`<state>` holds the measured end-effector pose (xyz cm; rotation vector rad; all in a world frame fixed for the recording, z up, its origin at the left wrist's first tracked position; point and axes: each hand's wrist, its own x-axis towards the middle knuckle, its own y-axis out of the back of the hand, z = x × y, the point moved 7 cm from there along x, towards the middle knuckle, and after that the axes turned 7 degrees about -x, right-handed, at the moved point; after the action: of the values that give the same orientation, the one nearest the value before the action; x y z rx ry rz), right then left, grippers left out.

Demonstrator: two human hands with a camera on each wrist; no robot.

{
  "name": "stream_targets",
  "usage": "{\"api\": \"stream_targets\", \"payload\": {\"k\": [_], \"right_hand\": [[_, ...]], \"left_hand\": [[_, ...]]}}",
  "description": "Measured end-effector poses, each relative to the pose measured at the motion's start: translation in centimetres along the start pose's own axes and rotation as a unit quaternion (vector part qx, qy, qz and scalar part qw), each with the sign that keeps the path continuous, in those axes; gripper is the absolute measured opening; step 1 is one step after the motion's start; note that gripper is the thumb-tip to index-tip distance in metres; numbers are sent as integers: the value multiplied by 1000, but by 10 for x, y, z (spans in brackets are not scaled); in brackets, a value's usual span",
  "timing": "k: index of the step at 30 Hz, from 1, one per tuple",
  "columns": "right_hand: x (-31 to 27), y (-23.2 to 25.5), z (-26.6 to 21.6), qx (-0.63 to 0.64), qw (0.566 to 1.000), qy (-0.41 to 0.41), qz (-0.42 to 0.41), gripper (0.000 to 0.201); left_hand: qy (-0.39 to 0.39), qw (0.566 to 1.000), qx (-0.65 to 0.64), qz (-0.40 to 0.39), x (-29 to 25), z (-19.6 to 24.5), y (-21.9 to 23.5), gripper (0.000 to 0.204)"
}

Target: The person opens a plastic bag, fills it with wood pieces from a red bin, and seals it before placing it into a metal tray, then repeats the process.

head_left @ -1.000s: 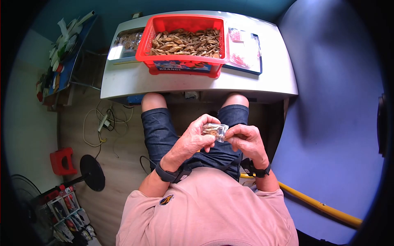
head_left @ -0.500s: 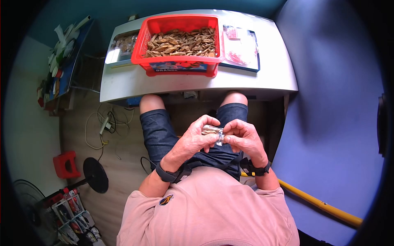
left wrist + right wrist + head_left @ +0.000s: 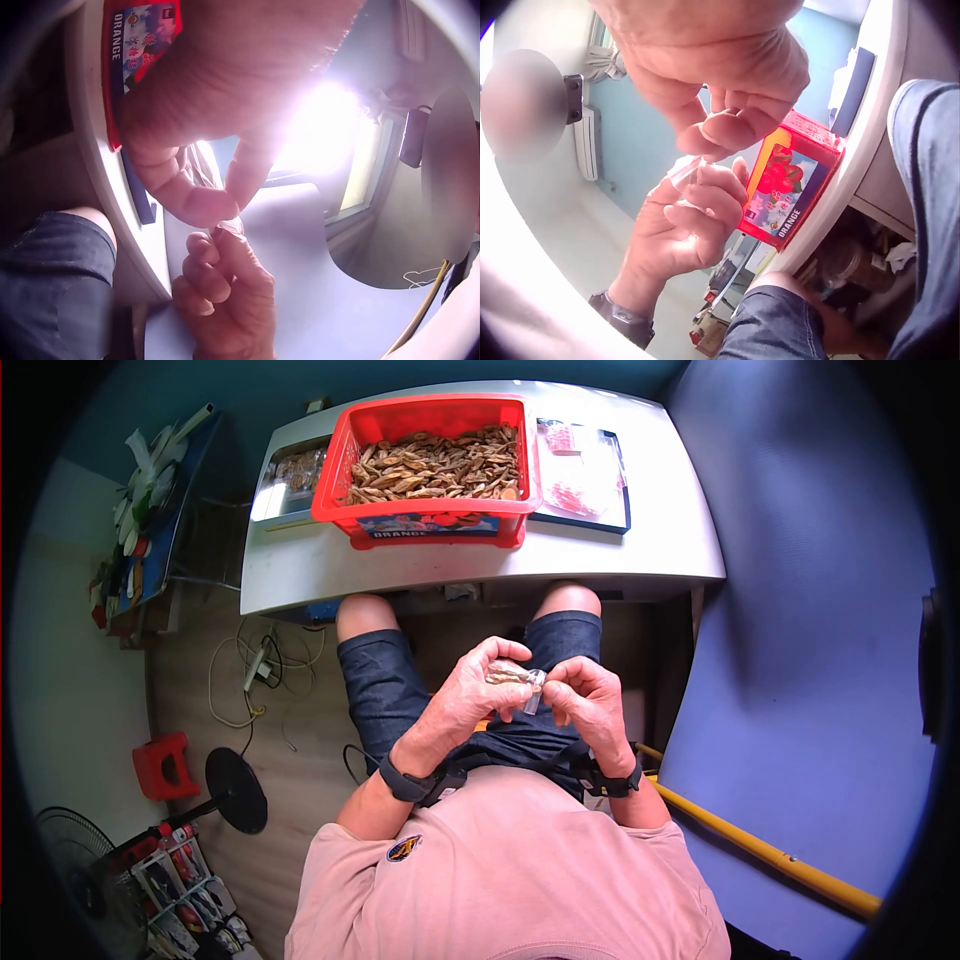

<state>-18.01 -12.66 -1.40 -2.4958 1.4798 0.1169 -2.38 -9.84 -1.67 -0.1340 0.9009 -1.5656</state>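
Note:
Over the lap, my left hand [image 3: 470, 685] grips a small clear plastic bag [image 3: 508, 674] holding brown dried slices. My right hand [image 3: 592, 700] pinches the bag's end between thumb and forefinger, and a flap of clear film hangs below the pinch. In the left wrist view the fingertips of both hands meet at the film [image 3: 232, 225], and most of the bag is hidden behind the left fingers. Seen from the right wrist, a strip of the clear film [image 3: 684, 174] shows between the hands. Ahead on the white table [image 3: 440, 568], a red plastic basket [image 3: 430, 510] holds many similar dried pieces.
Left of the basket lies a tray [image 3: 290, 490] with packed bags. A dark-edged tray [image 3: 622, 510] with clear and red-printed plastic stands on the right. A blue padded surface [image 3: 800, 660] with a yellow bar [image 3: 770, 850] flanks the right side; cables [image 3: 262, 670] lie on the floor.
The bag has turned between the fingers, and its clear end now hangs down as a flap. My right hand has shifted slightly left and down. My left hand keeps its grip.

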Motion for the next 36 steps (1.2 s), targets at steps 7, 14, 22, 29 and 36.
{"api": "stream_targets", "payload": {"k": [7, 14, 22, 29, 36], "right_hand": [[1, -7, -3, -14, 999, 35, 8, 17], [3, -8, -19, -222, 965, 134, 40, 9], [-1, -10, -13, -143, 987, 70, 11, 7], [0, -14, -23, -183, 981, 61, -32, 5], [9, -36, -65, -363, 919, 138, -67, 7]], "left_hand": [[-33, 999, -21, 23, 3, 8, 4, 54], [-27, 999, -46, 10, 3, 1, 5, 54], [-8, 999, -11, -37, -4, 2, -1, 44], [12, 998, 6, -56, -12, 8, 2, 31], [-1, 994, 76, -82, -10, 2, 14, 21]]}}
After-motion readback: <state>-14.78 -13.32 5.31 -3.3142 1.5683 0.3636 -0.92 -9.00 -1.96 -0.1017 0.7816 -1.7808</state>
